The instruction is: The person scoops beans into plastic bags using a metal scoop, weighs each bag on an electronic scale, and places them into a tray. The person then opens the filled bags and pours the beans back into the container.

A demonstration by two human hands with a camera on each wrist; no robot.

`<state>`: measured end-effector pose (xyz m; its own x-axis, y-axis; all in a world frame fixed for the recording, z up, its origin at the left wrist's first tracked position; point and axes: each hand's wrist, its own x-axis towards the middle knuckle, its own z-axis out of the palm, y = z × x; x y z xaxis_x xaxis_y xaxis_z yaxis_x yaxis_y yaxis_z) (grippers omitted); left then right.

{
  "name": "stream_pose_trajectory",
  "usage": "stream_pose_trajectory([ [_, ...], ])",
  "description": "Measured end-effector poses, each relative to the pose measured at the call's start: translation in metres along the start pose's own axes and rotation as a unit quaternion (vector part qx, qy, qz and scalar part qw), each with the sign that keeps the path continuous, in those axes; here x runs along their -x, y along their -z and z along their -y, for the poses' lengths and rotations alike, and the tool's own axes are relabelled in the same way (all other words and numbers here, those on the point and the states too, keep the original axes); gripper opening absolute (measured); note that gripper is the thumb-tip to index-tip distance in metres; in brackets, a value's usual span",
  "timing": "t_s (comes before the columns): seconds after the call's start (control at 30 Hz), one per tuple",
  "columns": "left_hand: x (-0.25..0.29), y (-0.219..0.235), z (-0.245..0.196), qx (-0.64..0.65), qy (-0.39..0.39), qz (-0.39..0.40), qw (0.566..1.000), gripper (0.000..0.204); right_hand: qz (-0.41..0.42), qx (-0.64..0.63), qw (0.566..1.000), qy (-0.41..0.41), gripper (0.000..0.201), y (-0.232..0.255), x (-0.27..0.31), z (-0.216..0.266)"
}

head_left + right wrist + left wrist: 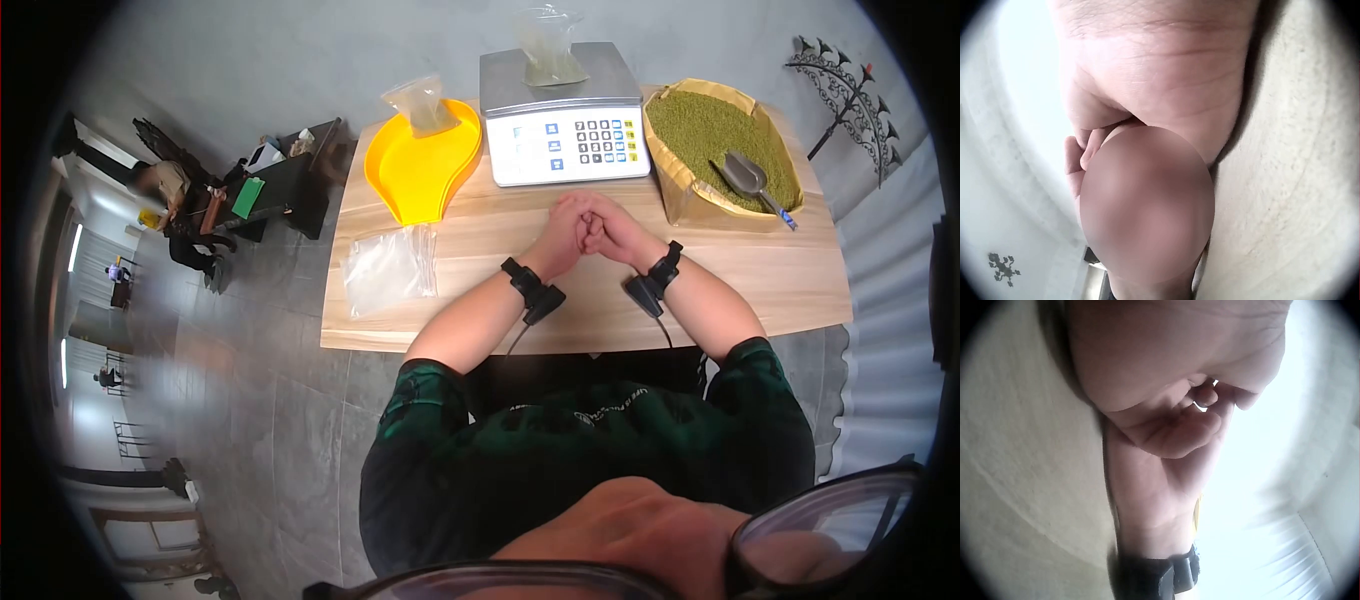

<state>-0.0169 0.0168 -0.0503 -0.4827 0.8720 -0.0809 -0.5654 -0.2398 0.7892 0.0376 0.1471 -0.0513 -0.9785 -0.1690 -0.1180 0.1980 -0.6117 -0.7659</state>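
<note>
My left hand (560, 236) and right hand (615, 234) are clasped together on the wooden table, fingers curled and interlaced, with no object between them. Both wrist views show the palms close up; in the right one a blurred patch hides part of the hands. Just beyond them stands a white scale (570, 140) with a keypad. On its metal plate (505, 75) sits a clear bag with greenish contents (553, 62). To the right is a paper sack (690, 195) full of small green grains (705, 125), a metal scoop (745, 175) lying on top.
At the left a yellow scoop-shaped tray (415, 185) carries a partly filled clear bag (420, 105). Flat clear bags (390, 270) lie in front of it, near the table's left edge (327, 310). A person sits by a dark desk (285, 200) farther left. A white curtain (890, 300) hangs right.
</note>
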Motion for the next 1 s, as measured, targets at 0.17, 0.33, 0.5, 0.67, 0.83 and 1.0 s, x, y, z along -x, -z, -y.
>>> stream_pose_trajectory([
  [0.17,-0.001,-0.003,-0.005,0.007,-0.013,0.017,1.000,0.031,-0.012,0.006,1.000,0.011,0.032,0.001,-0.004,0.000],
  [0.33,0.000,-0.005,-0.008,0.003,-0.005,0.025,1.000,0.027,-0.014,0.009,1.000,0.012,0.033,0.005,-0.001,-0.001],
  [0.5,-0.005,0.000,-0.004,-0.005,-0.002,0.032,0.999,0.032,-0.017,0.011,1.000,-0.020,0.034,0.005,0.001,0.001],
  [0.67,-0.007,0.002,-0.003,-0.024,-0.001,0.019,1.000,0.040,-0.022,-0.009,1.000,-0.020,0.032,-0.003,0.005,0.006],
  [0.83,-0.009,0.005,-0.004,-0.009,0.020,0.043,0.999,0.038,0.023,-0.007,1.000,-0.021,0.028,0.026,-0.011,-0.006],
  [1.0,-0.003,-0.018,-0.058,-0.124,-0.034,0.031,0.991,0.027,0.045,0.068,0.994,0.070,0.021,-0.017,-0.005,0.046],
])
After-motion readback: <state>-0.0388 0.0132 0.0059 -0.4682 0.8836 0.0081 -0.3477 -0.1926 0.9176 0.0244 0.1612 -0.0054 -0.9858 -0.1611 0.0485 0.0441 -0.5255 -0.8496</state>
